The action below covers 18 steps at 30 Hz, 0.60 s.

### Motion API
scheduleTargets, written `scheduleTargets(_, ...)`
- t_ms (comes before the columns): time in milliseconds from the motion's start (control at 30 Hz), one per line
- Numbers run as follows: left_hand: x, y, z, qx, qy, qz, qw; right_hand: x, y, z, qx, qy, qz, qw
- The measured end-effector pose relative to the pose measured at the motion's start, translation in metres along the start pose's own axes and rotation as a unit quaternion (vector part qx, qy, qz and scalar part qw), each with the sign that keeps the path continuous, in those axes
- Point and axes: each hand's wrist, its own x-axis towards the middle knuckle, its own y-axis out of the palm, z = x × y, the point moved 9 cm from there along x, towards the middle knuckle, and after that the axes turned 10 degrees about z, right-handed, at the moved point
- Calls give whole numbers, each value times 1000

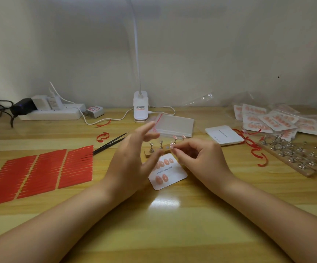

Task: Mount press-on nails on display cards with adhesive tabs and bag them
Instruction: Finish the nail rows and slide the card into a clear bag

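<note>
Pink nails, six visible, sit on the display card [170,172] lying on the wooden table [173,215]; the left hand [133,160] covers the card's left edge, fingers spread and holding nothing. The right hand [197,156] pinches a small press-on nail [172,145], too small to see clearly, above the card.

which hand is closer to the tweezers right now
Left. The left hand hovers just right of the black tweezers, its fingers spread and holding nothing. The right hand is farther right, beyond the display card, pinching a small nail.
</note>
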Motion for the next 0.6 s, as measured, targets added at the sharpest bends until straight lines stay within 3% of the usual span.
scheduleTargets(167,-3,8,-19,32,69,19,997,-4,6,17,-33,-78,9,996)
scheduleTargets(333,-3,5,-15,22,51,3,998,-6,10,26,-59,-120,26,991)
scheduleTargets(600,-2,2,-3,-60,7,-9,998,-5,12,24,-58,-119,38,990)
